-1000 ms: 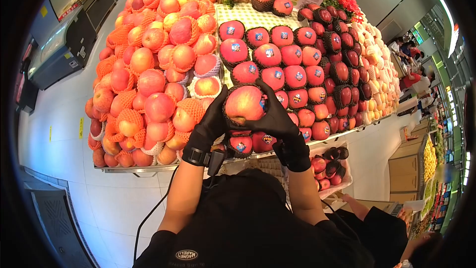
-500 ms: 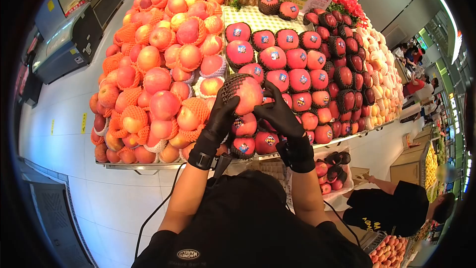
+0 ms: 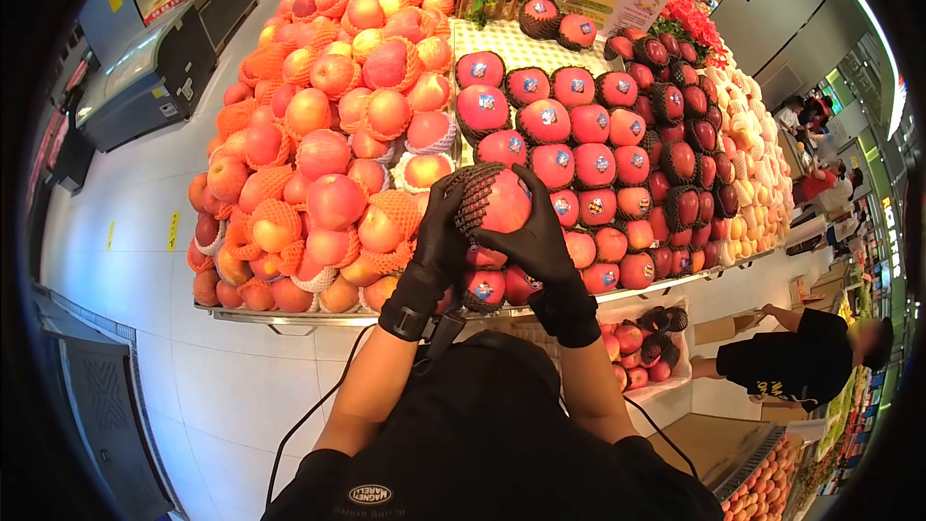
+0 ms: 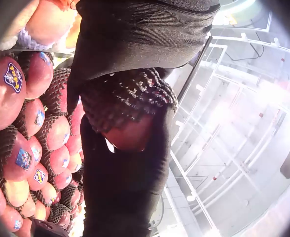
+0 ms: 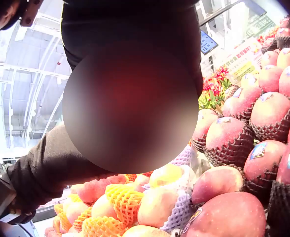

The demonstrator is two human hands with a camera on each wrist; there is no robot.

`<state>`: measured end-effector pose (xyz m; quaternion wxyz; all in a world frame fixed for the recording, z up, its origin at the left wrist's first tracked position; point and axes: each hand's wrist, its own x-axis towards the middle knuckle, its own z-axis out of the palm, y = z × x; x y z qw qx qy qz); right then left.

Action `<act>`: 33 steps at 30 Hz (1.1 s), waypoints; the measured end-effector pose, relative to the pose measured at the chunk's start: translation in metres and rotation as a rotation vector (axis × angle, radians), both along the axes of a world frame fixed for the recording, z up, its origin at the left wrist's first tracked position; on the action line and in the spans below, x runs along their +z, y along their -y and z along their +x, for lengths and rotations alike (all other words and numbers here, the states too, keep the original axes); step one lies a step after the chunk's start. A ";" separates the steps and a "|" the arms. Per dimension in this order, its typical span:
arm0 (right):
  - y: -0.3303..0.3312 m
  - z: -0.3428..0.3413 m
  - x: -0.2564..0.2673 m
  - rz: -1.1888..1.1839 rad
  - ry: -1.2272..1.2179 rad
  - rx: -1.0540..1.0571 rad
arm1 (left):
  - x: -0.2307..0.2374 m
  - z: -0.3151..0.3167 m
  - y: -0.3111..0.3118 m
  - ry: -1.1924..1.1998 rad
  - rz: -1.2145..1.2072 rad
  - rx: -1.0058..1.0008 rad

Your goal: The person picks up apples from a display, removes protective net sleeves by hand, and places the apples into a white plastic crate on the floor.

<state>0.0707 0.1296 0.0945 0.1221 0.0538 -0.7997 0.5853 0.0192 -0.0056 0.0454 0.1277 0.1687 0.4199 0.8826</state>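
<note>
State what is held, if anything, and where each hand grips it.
One red apple, held from both sides: the left hand grips its side in the black mesh sleeve, the right hand its bare side.

shirt badge (image 3: 370,494): "MAGNETI MARELLI" | placard (image 3: 617,2): "鲜水果 如何保存?" | fruit stickers (image 4: 13,77): lettering illegible

- Before you: display stand (image 3: 289,319), metal front edge, chk'd cloth (image 3: 497,42) showing toward far side
- Your L: apples (image 3: 337,201), many in orange foam nets
- Ctr: stickered red apples (image 3: 544,122), blk nets
- Your R: dk-red apples (image 3: 682,204), then pale netted fruit (image 3: 741,135)
</note>
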 end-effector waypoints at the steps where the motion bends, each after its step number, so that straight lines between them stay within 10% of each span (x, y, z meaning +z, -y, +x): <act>1: 0.000 0.001 0.000 -0.015 -0.002 0.002 | 0.000 0.004 0.002 -0.196 -0.250 0.119; 2: -0.003 -0.001 -0.005 0.006 -0.021 -0.006 | 0.000 0.006 0.004 -0.392 -0.500 0.238; 11: -0.009 -0.005 -0.029 0.113 -0.094 -0.013 | 0.010 0.002 0.002 0.240 0.333 -0.079; 18: -0.010 -0.003 -0.025 -0.142 -0.045 0.026 | 0.007 0.007 -0.001 0.109 0.245 -0.074; 23: -0.016 -0.002 -0.018 -0.125 -0.081 -0.013 | -0.012 -0.002 0.003 0.373 0.602 -0.357; 33: -0.011 0.019 0.014 0.133 -0.145 -0.077 | -0.018 -0.003 -0.001 0.006 -0.138 -0.229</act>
